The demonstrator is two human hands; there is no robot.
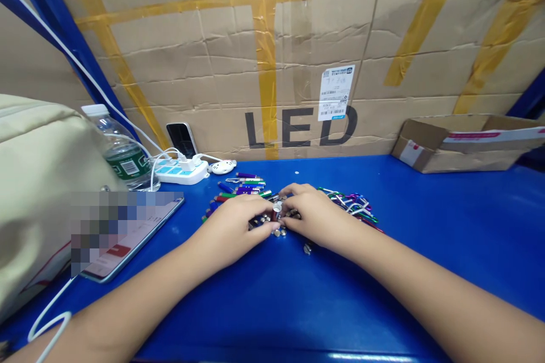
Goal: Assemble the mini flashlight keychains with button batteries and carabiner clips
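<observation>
The left hand [227, 232] and right hand [317, 218] were together at the middle of the blue table [426, 238], with their fingertips almost meeting over a small heap of metal discs [279, 232]. The work in hand was at that heap, with the fingers curled down into it. A dark red cylinder [276, 214] stood between the hands, but whether either hand was clamped on it or on a disc could not be told, as the fingers hid the contact. The parts lay close together, so separating any one of them called for fingertip precision rather than a whole-hand grip. The discs looked silvery and were too small to make out in detail, and one stray part [307, 248] lay just beyond the right hand. Beyond the left hand lay a loose spread of slim tubes [242, 187] in purple, green, blue and red. Beyond the right hand lay a tangle of coloured carabiners [349, 204]. Nearby stood a power strip [181, 171] and a water bottle [123, 153], and a phone [136, 238] lay to the left, its screen partly blurred. Behind everything rose a taped carton [272, 68] printed "LED", with a low open box [460, 147] at the right.
</observation>
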